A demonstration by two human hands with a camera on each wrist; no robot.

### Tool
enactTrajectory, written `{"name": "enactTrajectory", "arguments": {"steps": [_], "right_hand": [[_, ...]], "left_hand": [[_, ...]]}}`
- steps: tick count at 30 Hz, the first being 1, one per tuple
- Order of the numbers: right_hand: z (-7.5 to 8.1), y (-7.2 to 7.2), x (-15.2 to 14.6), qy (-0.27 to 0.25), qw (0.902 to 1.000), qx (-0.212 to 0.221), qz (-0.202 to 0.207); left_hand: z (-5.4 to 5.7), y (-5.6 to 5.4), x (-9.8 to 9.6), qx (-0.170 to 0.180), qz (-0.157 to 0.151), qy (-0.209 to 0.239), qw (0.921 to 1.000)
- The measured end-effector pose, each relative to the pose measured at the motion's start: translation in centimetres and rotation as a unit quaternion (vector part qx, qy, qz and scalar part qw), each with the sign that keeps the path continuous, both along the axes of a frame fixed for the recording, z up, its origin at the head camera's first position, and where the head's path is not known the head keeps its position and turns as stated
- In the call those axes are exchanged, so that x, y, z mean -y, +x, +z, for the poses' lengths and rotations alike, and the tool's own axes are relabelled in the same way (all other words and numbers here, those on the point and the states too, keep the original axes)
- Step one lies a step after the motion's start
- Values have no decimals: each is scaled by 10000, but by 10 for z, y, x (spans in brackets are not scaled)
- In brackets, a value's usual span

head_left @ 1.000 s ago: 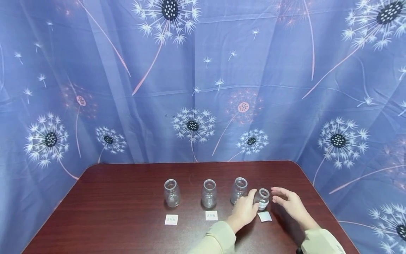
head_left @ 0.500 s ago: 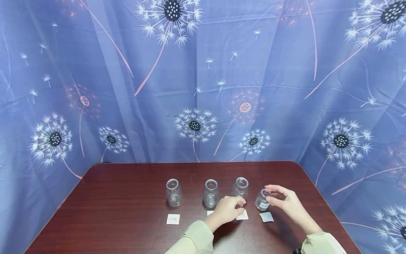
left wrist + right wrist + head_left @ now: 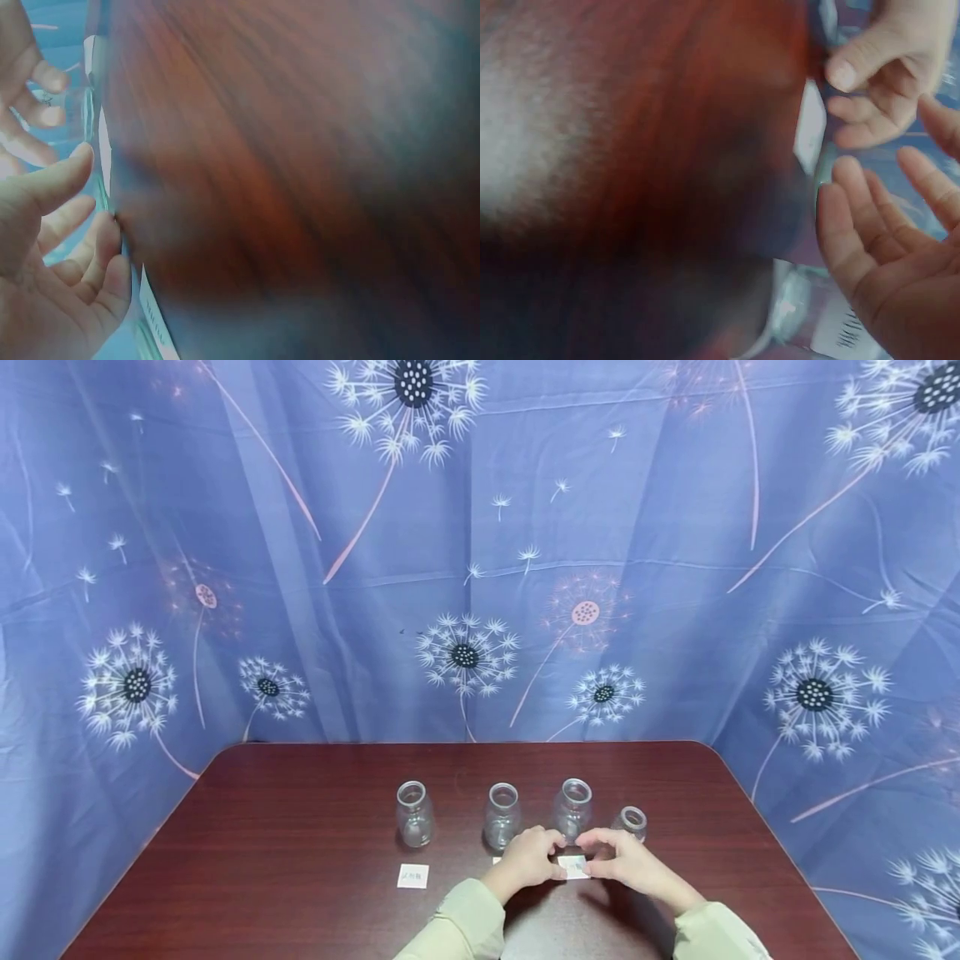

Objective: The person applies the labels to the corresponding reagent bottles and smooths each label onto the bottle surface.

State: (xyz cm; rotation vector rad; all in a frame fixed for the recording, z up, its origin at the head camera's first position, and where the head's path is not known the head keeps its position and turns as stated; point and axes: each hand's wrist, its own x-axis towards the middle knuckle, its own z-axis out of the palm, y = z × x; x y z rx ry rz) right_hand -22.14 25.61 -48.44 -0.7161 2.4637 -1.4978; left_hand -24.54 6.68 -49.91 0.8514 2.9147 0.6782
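My left hand (image 3: 527, 857) hovers low over the table, fingers loosely bent, at the left side of a small white card (image 3: 574, 867) with writing. On the card's other side is my right hand (image 3: 630, 867), fingers spread and curved; its thumb tip lies at the card's edge, contact unclear. Neither hand holds anything in the wrist views. Just behind the card stands a clear glass jar (image 3: 573, 810). A smaller glass jar (image 3: 632, 820) is partly hidden by my right hand; its printed white label (image 3: 845, 330) shows in the right wrist view.
Two more glass jars stand upright to the left, a middle jar (image 3: 502, 817) and a far-left jar (image 3: 415, 814). A written card (image 3: 413, 876) lies before the latter; another is mostly covered by my left hand. A blue dandelion-print curtain (image 3: 360, 677) surrounds the brown table (image 3: 285, 843).
My left hand has moved left, away from the small jar. My right hand came to that jar, then left it and moved left to the card before the third jar.
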Motion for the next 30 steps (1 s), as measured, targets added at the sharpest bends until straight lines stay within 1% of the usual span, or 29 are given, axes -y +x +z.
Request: {"name": "enactTrajectory", "arguments": {"steps": [2, 4, 9, 12, 16, 21, 22, 24, 26, 30], "right_hand": [[-5, -2, 3, 290, 9995, -23, -87], [-9, -3, 5, 474, 9986, -106, -195], [-17, -3, 8, 506, 9977, -231, -383], [-19, -3, 9, 718, 9953, -413, -509], [-23, -5, 11, 1126, 9890, -725, -633], [-24, -5, 15, 1715, 9732, -1268, -858], [-23, -4, 15, 1814, 9704, -1313, -904], [-22, -4, 16, 1915, 9671, -1382, -944], [-22, -4, 17, 1938, 9667, -1373, -955], [-21, -4, 18, 1850, 9715, -1186, -893]], "left_hand": [[-2, 1, -2, 0, 123, -88, 9999], [-2, 2, -5, 57, 236, -162, 9996], [-2, 4, -10, 112, 413, -396, 9983], [-1, 5, -12, 89, 507, -514, 9974], [-1, 6, -13, 61, 598, -538, 9967], [-3, 6, -14, 2, 648, -493, 9967], [-3, 6, -14, -3, 660, -477, 9967], [-4, 7, -15, -38, 689, -465, 9965], [-5, 7, -16, -77, 704, -463, 9964], [-5, 8, -17, -189, 695, -475, 9963]]}}
